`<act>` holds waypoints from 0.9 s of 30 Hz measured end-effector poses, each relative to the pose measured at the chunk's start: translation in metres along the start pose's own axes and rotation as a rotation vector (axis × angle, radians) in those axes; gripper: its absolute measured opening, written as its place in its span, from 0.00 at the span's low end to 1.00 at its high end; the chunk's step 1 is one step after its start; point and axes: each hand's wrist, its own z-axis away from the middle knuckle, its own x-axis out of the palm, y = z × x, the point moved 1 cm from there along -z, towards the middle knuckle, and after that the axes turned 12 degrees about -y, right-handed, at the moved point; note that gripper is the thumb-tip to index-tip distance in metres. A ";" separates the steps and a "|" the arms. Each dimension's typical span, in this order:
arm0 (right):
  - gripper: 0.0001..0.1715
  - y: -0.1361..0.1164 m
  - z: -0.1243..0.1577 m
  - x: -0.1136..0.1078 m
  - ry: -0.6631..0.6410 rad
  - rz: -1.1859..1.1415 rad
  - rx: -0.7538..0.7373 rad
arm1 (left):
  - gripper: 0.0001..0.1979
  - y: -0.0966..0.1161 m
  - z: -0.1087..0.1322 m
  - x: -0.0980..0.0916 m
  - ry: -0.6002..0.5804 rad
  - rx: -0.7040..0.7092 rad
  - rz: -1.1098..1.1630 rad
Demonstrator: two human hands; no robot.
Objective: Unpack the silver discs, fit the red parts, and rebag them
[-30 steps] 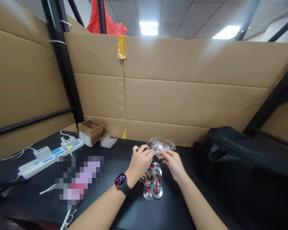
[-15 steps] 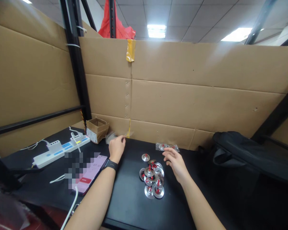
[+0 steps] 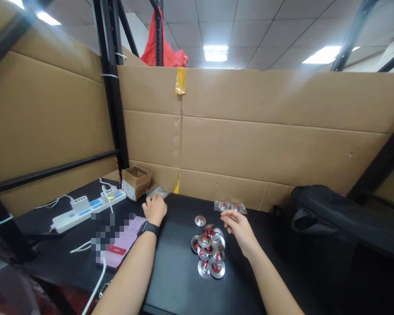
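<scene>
Head view: a pile of round silver metal discs with red parts (image 3: pixel 210 253) is laid in the middle of the black table (image 3: pixel 174 271), perhaps so that it can be reached from both sides. 1 similar disc (image 3: pixel 200 220) is set alone just behind it. Clear plastic packets with discs inside (image 3: pixel 230 207) are placed near the brown cardboard wall (image 3: pixel 230 153), probably to be kept apart from the loose ones. The right hand (image 3: pixel 238 225) is held loosely half open near the packets, nothing being seen in its fingers. The left hand (image 3: pixel 155 209) is curled beside crumpled clear plastic (image 3: pixel 159 191); whether anything is gripped cannot be told. Room is left before the pile, until the table's front edge; it is limited by the wall behind and the black fabric bag (image 3: pixel 315 210) at right.
</scene>
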 end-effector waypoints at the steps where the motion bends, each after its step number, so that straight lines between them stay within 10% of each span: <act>1: 0.15 0.000 0.000 0.000 -0.004 0.002 -0.001 | 0.22 0.002 0.001 0.002 0.005 0.017 -0.010; 16: 0.16 0.004 -0.005 -0.014 0.063 0.095 -0.045 | 0.23 0.006 0.000 0.002 -0.040 -0.076 -0.001; 27: 0.19 0.037 -0.017 -0.057 0.258 1.062 -0.064 | 0.24 0.000 -0.005 0.009 -0.003 -0.177 -0.079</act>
